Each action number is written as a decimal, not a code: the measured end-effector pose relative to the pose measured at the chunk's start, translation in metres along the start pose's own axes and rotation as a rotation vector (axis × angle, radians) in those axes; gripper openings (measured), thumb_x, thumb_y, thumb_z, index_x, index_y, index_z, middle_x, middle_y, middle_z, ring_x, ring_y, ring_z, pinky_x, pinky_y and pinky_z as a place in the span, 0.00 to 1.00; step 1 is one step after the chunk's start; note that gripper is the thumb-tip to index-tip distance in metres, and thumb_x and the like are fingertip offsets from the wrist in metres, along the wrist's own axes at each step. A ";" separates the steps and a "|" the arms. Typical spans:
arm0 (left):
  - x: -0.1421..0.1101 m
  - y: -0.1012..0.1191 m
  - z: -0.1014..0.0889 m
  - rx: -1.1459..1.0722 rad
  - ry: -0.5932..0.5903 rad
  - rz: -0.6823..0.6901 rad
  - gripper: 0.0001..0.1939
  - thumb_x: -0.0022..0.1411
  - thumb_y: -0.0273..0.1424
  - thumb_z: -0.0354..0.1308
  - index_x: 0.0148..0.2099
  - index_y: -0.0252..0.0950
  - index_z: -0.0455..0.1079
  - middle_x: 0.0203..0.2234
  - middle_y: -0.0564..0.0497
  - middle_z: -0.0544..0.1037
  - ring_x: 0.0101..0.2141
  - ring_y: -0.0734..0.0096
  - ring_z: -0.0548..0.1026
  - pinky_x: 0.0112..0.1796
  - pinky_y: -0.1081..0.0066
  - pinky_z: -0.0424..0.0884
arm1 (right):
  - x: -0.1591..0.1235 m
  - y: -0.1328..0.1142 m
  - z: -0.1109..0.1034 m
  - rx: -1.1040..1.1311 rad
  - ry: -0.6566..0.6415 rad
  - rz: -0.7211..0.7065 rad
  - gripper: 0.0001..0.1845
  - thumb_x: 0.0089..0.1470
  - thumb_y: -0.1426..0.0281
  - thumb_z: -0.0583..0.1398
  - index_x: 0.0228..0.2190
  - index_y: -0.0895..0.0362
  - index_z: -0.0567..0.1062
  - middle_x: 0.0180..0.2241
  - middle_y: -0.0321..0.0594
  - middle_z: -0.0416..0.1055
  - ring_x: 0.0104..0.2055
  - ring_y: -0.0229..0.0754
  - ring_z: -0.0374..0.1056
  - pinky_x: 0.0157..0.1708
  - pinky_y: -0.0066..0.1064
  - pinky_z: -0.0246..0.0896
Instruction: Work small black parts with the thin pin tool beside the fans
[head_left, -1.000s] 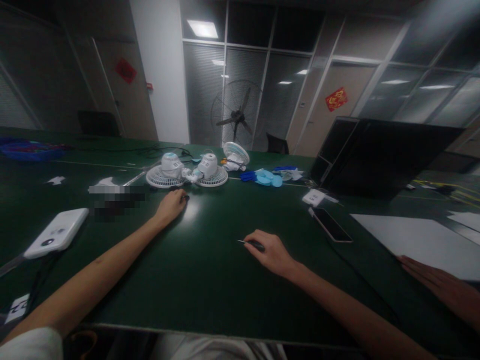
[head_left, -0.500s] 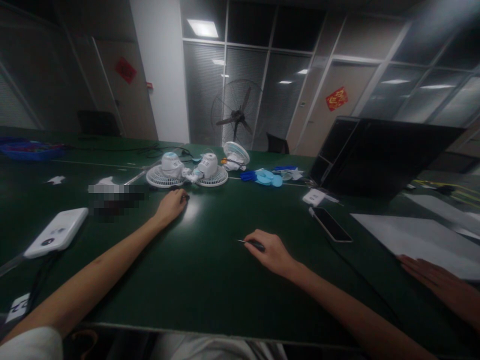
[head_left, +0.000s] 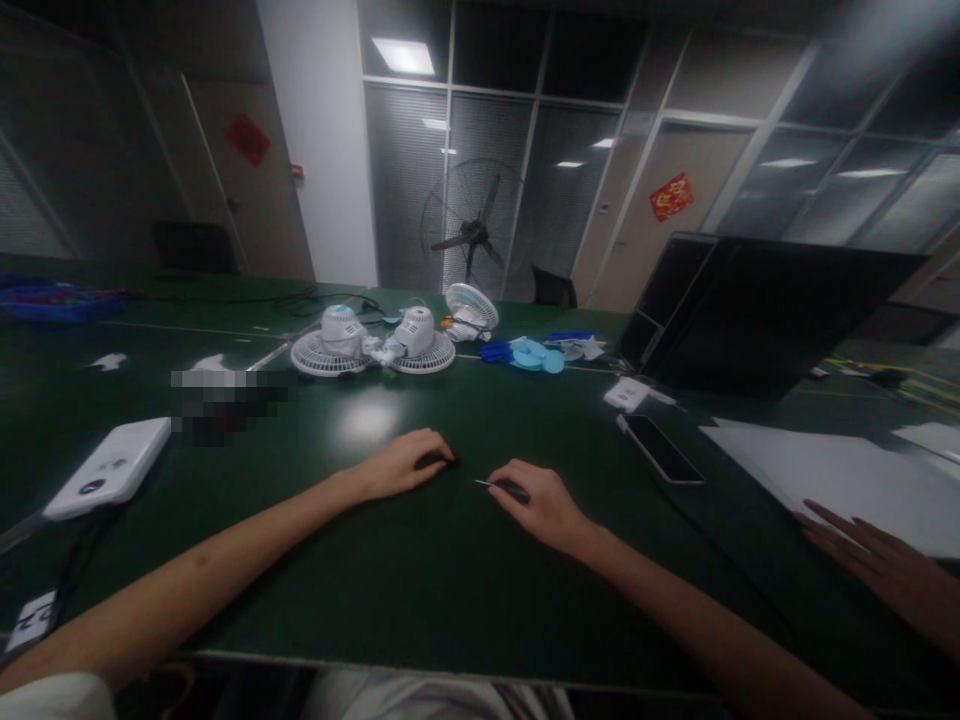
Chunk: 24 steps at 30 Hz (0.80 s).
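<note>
My right hand [head_left: 544,503] rests on the green table [head_left: 420,580], fingers closed round a small screwdriver [head_left: 501,487] whose thin metal tip points left. My left hand [head_left: 401,464] lies on the table just left of that tip, fingers curled over a small dark object [head_left: 437,461] that I cannot make out. Two small white desk fans [head_left: 373,345] lie face down further back, with a third one [head_left: 470,308] behind them.
A white device [head_left: 107,468] with a cable lies at the left. Blue fan parts [head_left: 534,354], a phone [head_left: 659,448], a white adapter [head_left: 628,393] and a black case [head_left: 757,310] are at the right. Another person's hand [head_left: 885,570] rests by white sheets [head_left: 832,475].
My left hand slid back from near the white fans toward me and to the right, bringing the small dark object close to the screwdriver tip. My right hand stayed still.
</note>
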<state>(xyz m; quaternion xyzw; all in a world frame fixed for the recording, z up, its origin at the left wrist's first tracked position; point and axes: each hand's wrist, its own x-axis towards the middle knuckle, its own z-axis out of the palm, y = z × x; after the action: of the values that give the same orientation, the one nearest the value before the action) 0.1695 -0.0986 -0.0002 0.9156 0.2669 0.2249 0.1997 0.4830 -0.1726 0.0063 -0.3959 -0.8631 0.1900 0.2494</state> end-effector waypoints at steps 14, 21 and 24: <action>0.005 0.037 0.010 -0.139 -0.074 0.038 0.13 0.73 0.32 0.57 0.58 0.40 0.72 0.47 0.45 0.76 0.48 0.60 0.74 0.50 0.62 0.69 | 0.001 0.001 0.002 -0.022 0.015 -0.022 0.10 0.71 0.64 0.58 0.46 0.54 0.78 0.41 0.41 0.77 0.38 0.42 0.74 0.38 0.33 0.71; 0.006 0.036 0.011 -0.146 -0.063 0.047 0.14 0.74 0.31 0.57 0.59 0.40 0.71 0.48 0.45 0.77 0.49 0.60 0.75 0.51 0.62 0.70 | 0.000 0.001 0.003 -0.038 0.026 -0.027 0.08 0.70 0.66 0.59 0.45 0.54 0.78 0.41 0.40 0.76 0.38 0.42 0.74 0.37 0.32 0.70; 0.007 0.034 0.012 -0.146 -0.062 0.063 0.14 0.74 0.31 0.57 0.59 0.41 0.72 0.48 0.45 0.77 0.49 0.61 0.75 0.51 0.62 0.69 | 0.000 0.000 0.002 -0.052 0.021 -0.038 0.09 0.70 0.65 0.60 0.47 0.53 0.78 0.43 0.41 0.75 0.39 0.42 0.74 0.37 0.32 0.70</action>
<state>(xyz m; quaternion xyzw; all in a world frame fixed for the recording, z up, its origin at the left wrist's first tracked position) 0.1944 -0.1239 0.0079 0.9130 0.2144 0.2218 0.2670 0.4819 -0.1733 0.0044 -0.3877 -0.8725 0.1585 0.2515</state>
